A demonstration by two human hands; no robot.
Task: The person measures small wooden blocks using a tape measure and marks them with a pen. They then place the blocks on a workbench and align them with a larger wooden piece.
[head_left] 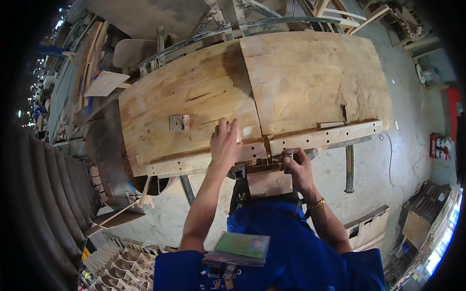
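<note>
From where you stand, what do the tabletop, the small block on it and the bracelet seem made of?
Tabletop: wood, perhaps plywood, dull and worn, grain showing. Small block: probably bare wood, pale, matte, with dark holes. Bracelet: probably metal, gold-coloured and shiny; too small to confirm.

Two bare hands (225, 146) — one small metallic object (290, 154), right; two tabletop panels (310, 72); two drilled wooden rails (340, 132), near — one drilled block (179, 123), left.

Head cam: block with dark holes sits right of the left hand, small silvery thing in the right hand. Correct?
No, wrong side: the head view shows the block with dark holes left of the left hand. The small silvery thing is in the right hand, as stated.
</note>
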